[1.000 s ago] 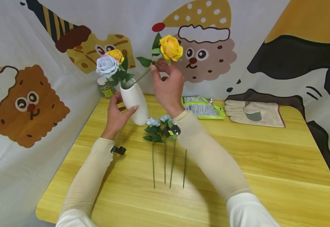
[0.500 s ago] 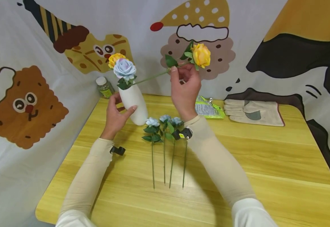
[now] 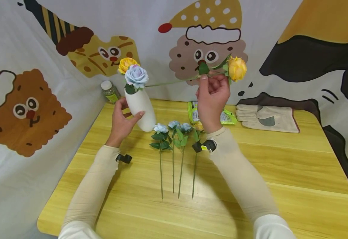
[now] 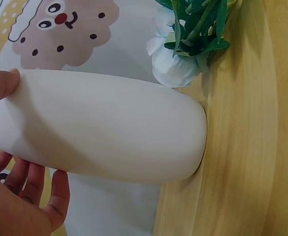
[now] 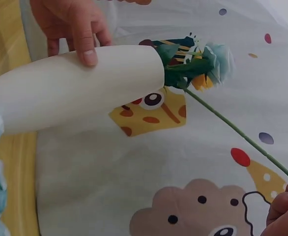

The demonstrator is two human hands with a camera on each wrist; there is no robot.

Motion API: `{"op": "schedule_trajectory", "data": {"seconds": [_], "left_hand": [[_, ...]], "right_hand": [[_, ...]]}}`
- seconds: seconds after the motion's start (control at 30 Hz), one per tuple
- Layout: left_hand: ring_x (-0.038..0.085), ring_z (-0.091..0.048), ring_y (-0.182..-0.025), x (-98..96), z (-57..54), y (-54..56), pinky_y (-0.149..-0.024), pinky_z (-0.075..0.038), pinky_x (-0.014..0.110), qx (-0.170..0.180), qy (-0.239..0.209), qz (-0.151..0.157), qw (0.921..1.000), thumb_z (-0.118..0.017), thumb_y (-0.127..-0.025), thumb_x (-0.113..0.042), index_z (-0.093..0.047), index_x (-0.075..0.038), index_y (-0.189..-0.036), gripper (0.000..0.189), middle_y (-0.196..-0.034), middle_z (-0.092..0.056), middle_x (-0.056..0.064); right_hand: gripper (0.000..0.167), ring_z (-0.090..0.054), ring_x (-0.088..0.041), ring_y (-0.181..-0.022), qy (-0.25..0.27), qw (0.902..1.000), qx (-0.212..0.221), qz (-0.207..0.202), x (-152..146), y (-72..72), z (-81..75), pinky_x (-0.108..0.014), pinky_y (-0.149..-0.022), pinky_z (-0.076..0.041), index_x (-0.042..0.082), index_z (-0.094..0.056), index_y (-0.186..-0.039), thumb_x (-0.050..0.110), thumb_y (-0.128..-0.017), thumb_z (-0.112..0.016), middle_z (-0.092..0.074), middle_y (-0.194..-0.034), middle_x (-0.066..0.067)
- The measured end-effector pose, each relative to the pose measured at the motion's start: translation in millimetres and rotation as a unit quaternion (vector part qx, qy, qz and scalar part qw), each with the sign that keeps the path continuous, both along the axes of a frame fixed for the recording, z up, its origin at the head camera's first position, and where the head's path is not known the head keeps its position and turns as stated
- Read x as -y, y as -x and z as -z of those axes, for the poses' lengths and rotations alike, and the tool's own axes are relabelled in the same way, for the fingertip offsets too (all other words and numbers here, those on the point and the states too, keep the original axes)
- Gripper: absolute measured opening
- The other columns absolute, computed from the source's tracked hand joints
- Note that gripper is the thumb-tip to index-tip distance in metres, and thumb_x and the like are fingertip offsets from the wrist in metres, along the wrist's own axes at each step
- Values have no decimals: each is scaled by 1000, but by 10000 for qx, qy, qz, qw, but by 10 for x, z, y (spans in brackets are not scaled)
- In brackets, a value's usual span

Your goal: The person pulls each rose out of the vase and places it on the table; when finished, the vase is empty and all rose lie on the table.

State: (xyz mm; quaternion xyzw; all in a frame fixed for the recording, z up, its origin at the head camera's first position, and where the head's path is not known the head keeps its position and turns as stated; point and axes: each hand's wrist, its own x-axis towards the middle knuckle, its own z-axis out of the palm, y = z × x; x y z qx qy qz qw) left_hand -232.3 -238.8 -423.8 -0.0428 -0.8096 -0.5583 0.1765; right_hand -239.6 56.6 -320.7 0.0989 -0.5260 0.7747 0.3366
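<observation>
My left hand [image 3: 122, 122] grips the white vase [image 3: 141, 109] around its side; its base meets the tabletop in the left wrist view. A blue rose [image 3: 136, 76] and a yellow rose [image 3: 128, 64] stand in the vase mouth. Out to the right, my right hand [image 3: 213, 99] pinches another yellow rose [image 3: 237, 69] by its stem below the bloom. That stem [image 5: 232, 129] slants from my fingers to the leaves at the vase mouth; whether its tip is inside, I cannot tell. In front of the vase lie several roses, including a blue rose [image 3: 161, 128] and a yellow one partly hidden.
Behind the right hand lies a green packet [image 3: 228, 118] with a clip. A work glove [image 3: 268, 118] lies to its right. A small jar [image 3: 110, 92] with a white lid stands behind the vase, near the printed curtain [image 3: 150, 49]. All rest on the wooden table [image 3: 281, 159].
My right hand has moved to the right with the yellow rose, and its stem now lies flatter. The roses in the vase have shifted to the right. My left hand keeps its grip.
</observation>
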Motion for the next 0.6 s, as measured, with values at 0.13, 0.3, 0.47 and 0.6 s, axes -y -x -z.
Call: {"op": "schedule_trajectory", "data": {"seconds": [0.13,0.3,0.47,0.6], "left_hand": [[26,-52,-128,-1,6,9,-106,-52,55,-19,-39,19,10000,-87,-88,-21,-44,-6,-150,77,-145,-52,15],[26,-52,-128,-4,4,3,-106,-53,53,-11,-45,19,10000,-87,-88,-20,-44,-6,-149,76,-145,-52,14],[26,-52,-129,-8,1,-1,-106,-53,53,-1,-13,24,10000,-87,-89,-22,-44,-7,-150,76,-145,-52,14],[26,-52,-129,-5,6,4,-106,-52,52,7,-11,16,10000,-86,-89,-22,-44,-6,-150,76,-146,-52,14]], "right_hand": [[10,-52,-11,-56,55,9999,70,-126,-119,-43,59,-23,-53,-45,11,-57,-106,6,-102,-66,-73,-87,-2],[12,-51,-12,-54,-378,9991,173,-7,-278,-94,177,-23,-51,-42,6,-64,-112,9,-102,-68,-74,-84,-2],[17,-50,-8,-53,-963,9948,248,194,-444,-141,321,-21,-50,-41,7,-71,-117,9,-101,-68,-74,-82,3],[23,-51,-6,-52,-1210,9915,391,259,-563,-165,429,-19,-50,-41,3,-73,-122,8,-100,-68,-74,-81,3]]}}
